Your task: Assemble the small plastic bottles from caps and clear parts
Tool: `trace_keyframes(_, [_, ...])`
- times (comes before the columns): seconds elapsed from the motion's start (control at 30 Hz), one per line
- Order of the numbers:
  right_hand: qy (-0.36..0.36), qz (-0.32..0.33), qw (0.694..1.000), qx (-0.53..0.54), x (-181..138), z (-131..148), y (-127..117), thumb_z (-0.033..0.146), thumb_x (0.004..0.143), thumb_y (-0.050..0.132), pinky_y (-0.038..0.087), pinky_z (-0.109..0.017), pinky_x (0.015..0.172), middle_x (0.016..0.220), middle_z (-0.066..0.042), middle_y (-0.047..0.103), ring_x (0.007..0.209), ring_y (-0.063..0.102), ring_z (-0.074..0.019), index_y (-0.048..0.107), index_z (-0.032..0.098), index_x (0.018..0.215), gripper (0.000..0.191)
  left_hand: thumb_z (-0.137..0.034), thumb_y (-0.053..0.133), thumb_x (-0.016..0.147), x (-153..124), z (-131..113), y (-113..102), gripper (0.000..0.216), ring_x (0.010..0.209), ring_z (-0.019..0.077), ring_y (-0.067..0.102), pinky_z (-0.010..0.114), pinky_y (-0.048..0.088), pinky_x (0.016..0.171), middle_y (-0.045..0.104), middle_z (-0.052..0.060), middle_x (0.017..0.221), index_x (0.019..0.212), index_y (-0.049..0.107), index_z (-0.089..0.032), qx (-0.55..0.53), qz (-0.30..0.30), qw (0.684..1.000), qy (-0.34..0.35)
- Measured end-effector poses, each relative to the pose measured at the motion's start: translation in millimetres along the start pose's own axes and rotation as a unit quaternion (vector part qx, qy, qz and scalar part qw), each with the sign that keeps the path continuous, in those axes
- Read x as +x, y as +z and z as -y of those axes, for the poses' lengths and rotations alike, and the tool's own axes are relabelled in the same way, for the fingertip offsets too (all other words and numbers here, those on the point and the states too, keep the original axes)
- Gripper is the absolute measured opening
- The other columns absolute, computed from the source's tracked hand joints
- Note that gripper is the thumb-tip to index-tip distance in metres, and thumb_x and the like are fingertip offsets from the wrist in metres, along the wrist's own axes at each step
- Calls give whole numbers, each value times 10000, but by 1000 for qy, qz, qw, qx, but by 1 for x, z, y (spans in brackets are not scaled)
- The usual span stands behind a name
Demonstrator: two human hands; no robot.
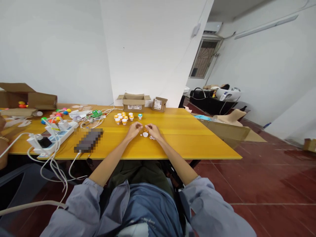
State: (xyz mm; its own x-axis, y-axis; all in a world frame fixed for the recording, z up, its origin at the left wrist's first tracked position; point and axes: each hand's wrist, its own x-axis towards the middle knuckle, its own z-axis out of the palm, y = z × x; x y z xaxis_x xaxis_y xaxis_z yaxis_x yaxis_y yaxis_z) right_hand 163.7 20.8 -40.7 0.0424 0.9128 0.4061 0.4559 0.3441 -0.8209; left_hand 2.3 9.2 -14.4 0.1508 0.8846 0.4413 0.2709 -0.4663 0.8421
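My left hand [134, 129] hovers over the table with its fingers curled and pressed together; anything they hold is too small to make out. Facing it a short gap away, my right hand [153, 131] is bent in a similar pinch, its contents equally unclear. Just below and between the fingertips lie a white round part [145, 134] and a partly covered orange part [145, 130]. Several small white pieces [152, 138] lie under my right hand. Beyond my left hand stands a group of small white pieces with yellow tops [124, 121], along with one teal-topped piece [140, 116].
Two cardboard boxes, an open one [134, 101] and a smaller one [159, 104], stand against the wall. To the left are a phone [89, 140], a power strip [56, 140] with cables, and colourful balls [65, 112]. Another person's arm [3, 144] shows at the left edge.
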Motion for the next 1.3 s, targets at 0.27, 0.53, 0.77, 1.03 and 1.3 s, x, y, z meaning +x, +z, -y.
trace_keyframes(0.27, [12, -38, 992, 117, -1, -1, -14, 645, 807, 549, 493, -287, 657, 750, -26, 693, 729, 623, -185, 641, 207, 766, 450, -356, 757, 723, -2, 2, 2, 197, 933, 223, 635, 383, 511, 946, 682, 23, 915, 862, 700, -229, 80, 84, 992, 56])
trace_keyframes(0.53, [15, -25, 997, 67, 3, -9, -28, 669, 857, 477, 482, -265, 655, 767, -35, 699, 740, 630, -178, 612, 215, 741, 488, -362, 777, 713, -8, -5, 0, 267, 1051, 250, 593, 412, 429, 1038, 646, 31, 1011, 945, 708, -249, 142, 136, 979, 63])
trace_keyframes(0.77, [-1, -45, 996, -73, 16, -18, -38, 459, 825, 612, 484, -299, 744, 697, -36, 680, 797, 642, -217, 560, 240, 593, 322, -348, 835, 636, -12, -11, 1, 346, 1079, 263, 556, 411, 425, 1012, 600, 34, 1074, 915, 662, -241, 194, 160, 966, 63])
trace_keyframes(1.03, [8, -26, 994, -107, 21, -20, -35, 285, 787, 691, 518, -340, 818, 896, -49, 765, 890, 694, -232, 710, 264, 753, 44, -304, 778, 682, -12, -11, 2, 237, 1114, 266, 537, 417, 415, 1030, 556, 33, 1083, 867, 646, -239, 221, 162, 960, 62])
trace_keyframes(1.3, [-8, 40, 998, -40, 13, -12, -35, 239, 777, 701, 546, -369, 861, 906, -30, 788, 905, 722, -239, 760, 267, 774, 66, -255, 731, 695, -13, -13, 0, 248, 1050, 248, 536, 401, 427, 998, 564, 29, 1042, 926, 643, -236, 203, 166, 961, 85])
